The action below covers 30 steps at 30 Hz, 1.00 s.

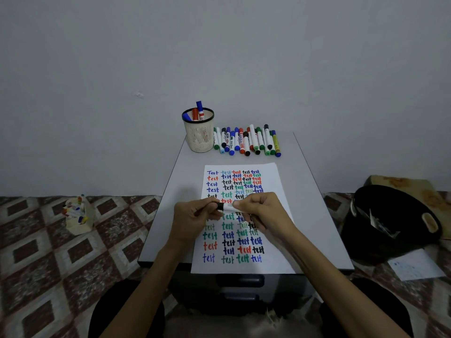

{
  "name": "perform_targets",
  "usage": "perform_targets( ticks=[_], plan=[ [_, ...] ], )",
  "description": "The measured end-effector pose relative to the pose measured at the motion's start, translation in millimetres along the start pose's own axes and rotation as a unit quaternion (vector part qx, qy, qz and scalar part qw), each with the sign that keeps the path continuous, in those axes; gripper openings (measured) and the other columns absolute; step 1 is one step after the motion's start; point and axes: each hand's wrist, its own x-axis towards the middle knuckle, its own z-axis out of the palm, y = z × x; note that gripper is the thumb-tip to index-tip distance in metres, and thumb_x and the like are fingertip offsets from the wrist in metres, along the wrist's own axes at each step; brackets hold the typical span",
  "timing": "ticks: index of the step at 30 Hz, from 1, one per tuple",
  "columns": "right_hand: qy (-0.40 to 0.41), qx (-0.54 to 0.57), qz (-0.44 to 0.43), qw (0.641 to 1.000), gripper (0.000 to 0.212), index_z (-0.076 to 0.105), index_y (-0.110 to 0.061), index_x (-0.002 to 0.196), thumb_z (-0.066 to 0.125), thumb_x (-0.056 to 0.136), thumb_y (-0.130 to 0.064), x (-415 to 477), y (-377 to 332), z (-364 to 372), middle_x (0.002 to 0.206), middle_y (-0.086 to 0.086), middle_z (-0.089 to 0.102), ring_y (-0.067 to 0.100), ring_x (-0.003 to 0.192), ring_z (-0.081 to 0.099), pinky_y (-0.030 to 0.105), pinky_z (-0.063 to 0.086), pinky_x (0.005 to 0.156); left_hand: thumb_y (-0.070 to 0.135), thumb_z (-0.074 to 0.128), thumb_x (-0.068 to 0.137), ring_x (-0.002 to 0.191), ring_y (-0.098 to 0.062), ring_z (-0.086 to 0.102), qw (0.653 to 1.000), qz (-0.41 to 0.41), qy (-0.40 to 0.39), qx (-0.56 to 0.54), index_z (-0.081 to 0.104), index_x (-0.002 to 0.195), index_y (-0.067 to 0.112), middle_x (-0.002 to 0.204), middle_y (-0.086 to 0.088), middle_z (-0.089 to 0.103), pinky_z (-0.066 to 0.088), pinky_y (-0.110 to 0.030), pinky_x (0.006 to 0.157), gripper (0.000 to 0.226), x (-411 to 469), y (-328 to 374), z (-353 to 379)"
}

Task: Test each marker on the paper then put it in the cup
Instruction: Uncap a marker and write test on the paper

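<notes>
Grey tabletop against a plain pale wall carries everything I am working with. Over the middle of the paper, which is crowded with rows of the word "test" in blue, red, green and black, I hold one black-capped marker level between both hands. My left hand is curled closed around the black cap end, and my right hand pinches the white barrel with thumb and fingertips, the other fingers folded under. Whether the cap is seated or partly off I cannot tell, since my fingers cover the joint. Beyond my hands, at the far edge of the table, the mesh cup stands upright a little to the left, with a blue marker and red ones poking out of it. Just right of the cup, and straight ahead of my grip, lies the row of loose markers, side by side on the table. Far off to my left on the patterned floor sits a small box of crayons; far to my right sits a black basket.
</notes>
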Motion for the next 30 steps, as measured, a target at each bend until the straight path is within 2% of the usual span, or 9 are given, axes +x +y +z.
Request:
perform_targets(
  ticks=[4,7,12,15,17,19,23,26,30],
  plan=[
    [-0.040,-0.068,0.016,0.997,0.026,0.069,0.008,0.086,0.072,0.085,-0.018,2.7,-13.2,-6.6,0.058,0.013,0.061,0.014,0.035,0.041,0.018,0.029,0.036,-0.001,0.062,0.084,0.071,-0.012,0.072,1.000,0.014,-0.003,0.005,0.066,0.104,0.008,0.085,-0.007,0.072,0.058,-0.023,0.069,0.022,1.0,0.6,1.7],
    [-0.113,-0.164,0.014,0.980,0.017,0.069,-0.003,0.090,0.072,0.085,-0.018,15.5,-30.4,-19.5,0.072,0.013,0.070,0.016,0.052,0.060,0.018,0.039,0.044,0.007,0.066,0.082,0.076,-0.012,0.072,0.999,0.027,0.016,0.005,0.068,0.105,0.006,0.091,-0.006,0.072,0.058,-0.026,0.071,0.023,1.4,0.6,3.2],
    [-0.184,-0.436,-0.023,0.881,0.017,0.064,-0.020,0.082,0.079,0.077,-0.014,46.8,-45.6,-8.1,0.080,0.003,0.071,0.010,0.068,0.063,0.027,0.048,0.065,0.009,0.067,0.084,0.087,-0.011,0.069,0.997,0.027,0.059,0.035,0.069,0.105,0.004,0.097,-0.005,0.071,0.057,-0.030,0.077,0.022,4.0,0.6,3.0],
    [-0.203,-0.488,-0.036,0.848,0.028,0.059,-0.022,0.099,0.075,0.079,-0.010,67.6,-57.7,8.2,0.091,0.004,0.067,0.022,0.075,0.064,0.034,0.055,0.069,0.009,0.062,0.088,0.105,-0.006,0.062,0.991,-0.072,0.108,0.021,0.060,0.122,0.012,0.116,0.001,0.065,0.051,-0.021,0.087,0.034,5.4,-3.7,2.5],
    [-0.152,-0.532,-0.082,0.829,0.051,0.051,-0.023,0.125,0.070,0.082,-0.006,88.5,-73.3,11.9,0.098,-0.001,0.062,0.020,0.075,0.063,0.031,0.055,0.069,0.007,0.058,0.090,0.117,-0.005,0.051,0.980,-0.149,0.128,0.038,0.050,0.133,0.015,0.129,0.002,0.056,0.044,-0.021,0.096,0.044,6.8,-7.2,2.0],
    [-0.091,-0.490,-0.122,0.859,0.069,0.038,-0.024,0.142,0.065,0.084,0.001,112.9,-93.4,13.2,0.094,0.002,0.058,0.017,0.065,0.062,0.028,0.056,0.058,0.008,0.055,0.091,0.124,-0.010,0.045,0.974,-0.167,0.106,0.113,0.048,0.134,0.013,0.135,-0.002,0.051,0.037,-0.029,0.106,0.044,7.4,-10.0,3.7],
    [0.050,-0.351,-0.211,0.911,0.069,0.036,-0.024,0.142,0.064,0.086,0.004,167.3,-128.1,17.9,0.080,0.015,0.063,0.025,0.061,0.067,0.036,0.060,0.057,0.015,0.046,0.096,0.133,-0.011,0.036,0.960,-0.120,0.033,0.250,0.052,0.131,0.013,0.141,0.000,0.046,0.007,-0.034,0.119,0.035,7.8,-9.9,11.5],
    [0.146,-0.303,-0.287,0.897,0.064,0.035,-0.018,0.135,0.068,0.083,0.001,205.9,-142.1,28.6,0.076,0.019,0.064,0.029,0.061,0.066,0.038,0.059,0.059,0.015,0.044,0.097,0.129,0.003,0.018,0.956,-0.117,0.039,0.266,0.050,0.133,0.015,0.145,0.002,0.041,-0.003,-0.027,0.116,0.037,8.5,-9.0,12.1],
    [0.225,-0.369,-0.308,0.847,0.060,0.033,-0.013,0.133,0.068,0.084,-0.013,244.4,-145.4,45.1,0.076,0.009,0.063,0.025,0.061,0.061,0.037,0.053,0.056,0.016,0.044,0.097,0.131,0.003,0.013,0.959,-0.111,0.039,0.256,0.049,0.134,0.017,0.145,0.007,0.037,-0.005,-0.022,0.112,0.037,10.6,-14.7,11.5]
  ],
)
